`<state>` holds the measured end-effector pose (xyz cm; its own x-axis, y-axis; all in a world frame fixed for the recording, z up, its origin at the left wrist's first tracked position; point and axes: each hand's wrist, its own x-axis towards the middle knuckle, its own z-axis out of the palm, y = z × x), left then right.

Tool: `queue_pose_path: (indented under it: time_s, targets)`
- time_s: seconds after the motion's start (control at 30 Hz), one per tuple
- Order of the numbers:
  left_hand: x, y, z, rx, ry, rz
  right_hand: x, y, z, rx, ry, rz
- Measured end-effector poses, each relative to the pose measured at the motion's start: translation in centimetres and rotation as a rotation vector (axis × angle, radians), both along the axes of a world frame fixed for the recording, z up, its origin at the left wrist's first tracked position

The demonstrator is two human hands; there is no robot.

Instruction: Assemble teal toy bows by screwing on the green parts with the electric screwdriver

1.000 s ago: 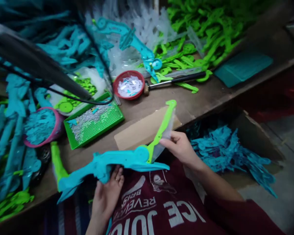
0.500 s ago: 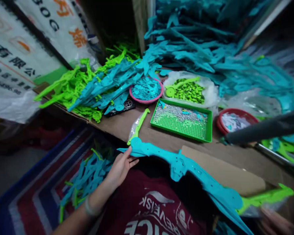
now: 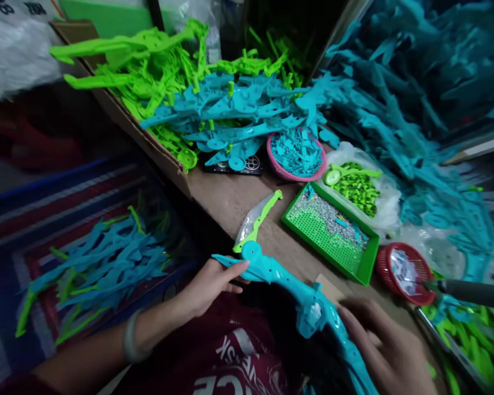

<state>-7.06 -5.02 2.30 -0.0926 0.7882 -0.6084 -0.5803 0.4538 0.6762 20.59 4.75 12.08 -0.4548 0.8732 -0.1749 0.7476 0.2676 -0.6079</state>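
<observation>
Bench (image 3: 218,189) lies beyond my left fingers (image 3: 235,271), which pinch the blue frame (image 3: 288,278), probably for steadiness; about my right fingers (image 3: 354,328) I cannot tell.

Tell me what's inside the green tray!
The green tray holds lots of small silvery pieces and a few blue bits. Its holey floor shows in places; whatever lies under the pieces is covered.

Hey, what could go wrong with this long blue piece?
The green-edged limb juts out near the green tray, so a swing might spill the small silvery pieces. The left hand pinches the blue piece near one end; the right hand is blurred, its grip unclear, so the piece could slip.
</observation>
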Motion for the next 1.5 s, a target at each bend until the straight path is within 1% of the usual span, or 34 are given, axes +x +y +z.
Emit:
queue_pose_path:
  time_s: [0.03, 0.07, 0.1, 0.13, 0.17, 0.2, 0.27, 0.3, 0.4, 0.5, 0.57, 0.67, 0.77, 0.83, 0.87, 0.9, 0.93, 1.0, 1.03, 1.1, 1.13, 1.23, 1.3, 1.37, 1.4, 1.43, 1.47, 1.5]
  targets:
    - [0.1, 0.0, -0.1, 0.019, 0.043, 0.005, -3.2, 1.3, -0.4, -0.073, 0.047, 0.035]
    - [0.1, -0.1, -0.2, 0.035, 0.094, 0.007, -6.5, 2.7, -1.0, -0.142, 0.134, 0.037]
    - [0.2, -0.3, -0.3, 0.046, 0.145, 0.005, -9.6, 4.1, -1.7, -0.242, 0.23, 0.024]
    - [0.3, -0.4, -0.3, 0.049, 0.189, -0.002, -12.4, 5.2, -2.7, -0.336, 0.321, -0.006]
    - [0.3, -0.6, -0.4, 0.045, 0.219, -0.018, -14.9, 6.2, -3.7, -0.444, 0.372, -0.034]
    - [0.4, -0.8, -0.4, 0.037, 0.236, -0.035, -17.0, 6.9, -4.7, -0.515, 0.402, -0.079]
    - [0.4, -1.1, -0.2, 0.028, 0.261, -0.077, -19.9, 7.4, -6.5, -0.574, 0.425, -0.135]
    - [0.4, -1.2, -0.1, 0.034, 0.269, -0.104, -20.9, 7.3, -7.2, -0.573, 0.441, -0.126]
    - [0.5, -1.3, 0.0, 0.072, 0.263, -0.18, -22.3, 6.4, -8.5, -0.511, 0.53, 0.004]
    - [0.8, -1.3, -0.1, 0.068, 0.218, -0.207, -22.3, 5.9, -9.0, -0.512, 0.558, 0.128]
    - [1.1, -1.3, -0.3, 0.034, 0.197, -0.207, -22.1, 6.1, -9.1, -0.518, 0.524, 0.188]
    - [1.8, -1.0, -0.2, 0.0, 0.154, -0.178, -22.1, 7.1, -8.6, -0.459, 0.429, 0.306]
    - [2.8, -0.7, 0.0, 0.004, 0.035, -0.119, -22.0, 7.9, -7.0, -0.356, 0.263, 0.452]
    - [3.5, -0.6, 0.2, 0.003, -0.011, -0.07, -21.1, 8.1, -5.4, -0.279, 0.102, 0.543]
    - [3.8, -0.6, 0.3, 0.001, -0.012, -0.05, -20.3, 8.0, -4.5, -0.266, 0.023, 0.59]
    - [4.0, -0.7, 0.3, 0.002, -0.002, -0.036, -19.3, 7.9, -3.8, -0.283, -0.04, 0.634]
    - [4.1, -0.8, 0.4, 0.011, 0.014, -0.029, -18.1, 7.8, -3.1, -0.33, -0.083, 0.672]
    - [4.1, -1.1, 0.7, 0.051, 0.055, -0.047, -15.5, 7.4, -2.3, -0.477, -0.077, 0.703]
    - [4.1, -1.3, 0.8, 0.077, 0.08, -0.062, -14.4, 7.2, -2.2, -0.554, -0.041, 0.691]
    - [4.2, -1.4, 1.1, 0.121, 0.121, -0.076, -12.7, 7.0, -2.5, -0.678, 0.052, 0.629]
    - [4.3, -1.3, 1.2, 0.131, 0.133, -0.073, -12.3, 7.0, -2.8, -0.716, 0.098, 0.595]
    - [4.6, -0.6, 1.0, 0.131, 0.123, -0.062, -12.4, 7.4, -4.0, -0.742, 0.167, 0.545]
    - [4.7, 0.0, 0.5, 0.122, 0.084, -0.048, -12.8, 7.6, -4.5, -0.675, 0.165, 0.553]
    - [4.5, 0.2, 0.0, 0.091, 0.046, -0.032, -12.7, 7.1, -4.6, -0.516, 0.151, 0.566]
    - [4.2, 0.0, -0.1, 0.061, 0.043, -0.042, -12.2, 6.6, -4.5, -0.392, 0.135, 0.561]
    - [3.8, -0.4, -0.2, 0.029, 0.059, -0.09, -11.4, 6.0, -4.2, -0.243, 0.109, 0.545]
    - [3.3, -1.0, -0.1, 0.008, 0.11, -0.174, -10.2, 5.3, -3.9, -0.088, 0.074, 0.521]
    - [2.8, -1.6, 0.1, 0.013, 0.206, -0.271, -8.7, 4.5, -3.6, 0.061, 0.041, 0.489]
